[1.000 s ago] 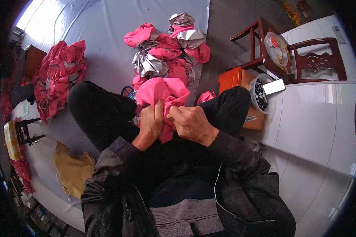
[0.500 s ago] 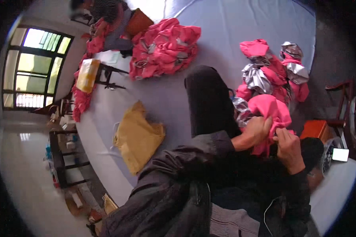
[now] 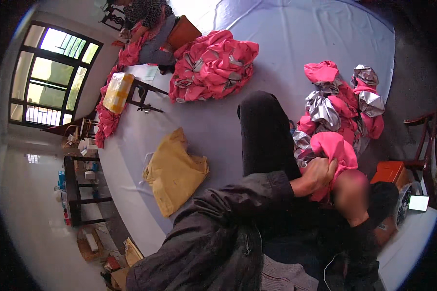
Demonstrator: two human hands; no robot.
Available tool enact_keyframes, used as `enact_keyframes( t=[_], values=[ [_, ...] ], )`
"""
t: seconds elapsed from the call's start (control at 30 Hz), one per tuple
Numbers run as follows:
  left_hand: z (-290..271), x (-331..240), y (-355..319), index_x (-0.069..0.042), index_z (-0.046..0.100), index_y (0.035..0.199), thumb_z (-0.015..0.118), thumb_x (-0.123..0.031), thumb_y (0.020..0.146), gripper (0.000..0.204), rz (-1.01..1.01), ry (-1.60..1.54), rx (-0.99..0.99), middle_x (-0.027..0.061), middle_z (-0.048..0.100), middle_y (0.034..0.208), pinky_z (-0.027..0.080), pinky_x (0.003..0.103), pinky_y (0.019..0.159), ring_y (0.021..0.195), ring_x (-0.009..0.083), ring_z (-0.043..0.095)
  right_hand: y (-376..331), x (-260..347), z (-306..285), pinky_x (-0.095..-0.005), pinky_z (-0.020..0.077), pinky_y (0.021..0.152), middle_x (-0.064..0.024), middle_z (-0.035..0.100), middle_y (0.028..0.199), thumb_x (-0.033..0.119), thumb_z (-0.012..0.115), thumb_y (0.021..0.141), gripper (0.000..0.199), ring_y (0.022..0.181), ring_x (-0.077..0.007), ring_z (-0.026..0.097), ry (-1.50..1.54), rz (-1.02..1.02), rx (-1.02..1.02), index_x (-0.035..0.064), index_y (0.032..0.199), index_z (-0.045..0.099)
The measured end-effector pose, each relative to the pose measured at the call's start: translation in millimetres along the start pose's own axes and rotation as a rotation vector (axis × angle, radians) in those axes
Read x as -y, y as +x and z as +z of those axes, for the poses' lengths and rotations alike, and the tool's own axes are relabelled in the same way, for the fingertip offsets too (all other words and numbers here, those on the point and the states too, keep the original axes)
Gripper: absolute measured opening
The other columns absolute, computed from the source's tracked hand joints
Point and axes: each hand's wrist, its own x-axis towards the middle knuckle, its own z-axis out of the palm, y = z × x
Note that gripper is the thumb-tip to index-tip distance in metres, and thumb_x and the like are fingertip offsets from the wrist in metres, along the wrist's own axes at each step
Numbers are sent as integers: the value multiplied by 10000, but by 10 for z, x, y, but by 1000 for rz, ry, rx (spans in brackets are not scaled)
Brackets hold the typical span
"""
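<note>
A pink fabric piece point(image 3: 336, 147) with a silver side lies bunched over my lap, to the right of my raised dark-trousered knee point(image 3: 263, 131). My left hand point(image 3: 317, 175) is closed, its fingers pinching a fold of this fabric. Close beside it, at the fabric's right edge, is my right hand point(image 3: 350, 196). Its fingers are smeared, so whether it grips the cloth cannot be made out. Just beyond, more pink and silver fabric pieces point(image 3: 342, 104) lie in a loose heap.
A large pink fabric pile point(image 3: 212, 68) lies on the pale floor sheet point(image 3: 286, 39). A co-worker point(image 3: 153, 29) sits beyond it with pink cloth. A yellow-brown sack point(image 3: 177, 169) lies left of my knee. Right of me are an orange box point(image 3: 389, 172) and a wooden chair point(image 3: 425, 140).
The whole view has shifted, so the scene sits slightly lower and further right. My left hand keeps its pinch on the pink cloth. My right hand, sharp earlier with fingers at the cloth, is now blurred.
</note>
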Motion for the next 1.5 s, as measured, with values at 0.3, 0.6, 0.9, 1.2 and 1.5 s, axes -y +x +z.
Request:
enact_keyframes(
  t=[0.3,0.6,0.9,1.2,1.5],
  values=[
    [72,7,-22,19,574,1086,577,-139,847,287,-26,-5,1,183,558,648,415,501,485,559,392,569,-71,82,-27,-491,426,585,-187,559,738,42,545,902,79,730,-410,598,-26,132,-18,32,853,485],
    [88,35,11,28,570,1126,570,-120,851,313,-55,-28,-34,179,559,658,416,506,489,563,384,568,-13,13,-65,-474,456,582,-166,575,755,58,552,903,73,705,-385,608,-60,27,-39,38,874,488],
    [125,17,-63,10,578,1116,609,-236,856,360,-6,70,-45,167,560,660,413,486,478,558,370,568,-63,39,3,-466,477,565,-160,592,713,79,561,891,65,655,-374,621,-34,68,-26,53,890,501],
    [48,129,79,-69,591,1164,533,-228,936,284,-137,-42,19,185,623,718,441,507,515,619,371,621,-56,72,56,-456,523,613,-168,654,882,263,584,955,225,772,-373,663,20,206,-249,56,1032,540],
    [-259,-112,248,-16,633,1185,571,-250,1007,300,-637,-799,196,92,672,954,478,303,668,807,138,607,-49,38,252,-370,542,699,-146,676,975,234,767,836,425,867,-321,688,198,347,-471,53,1173,583]
  ],
)
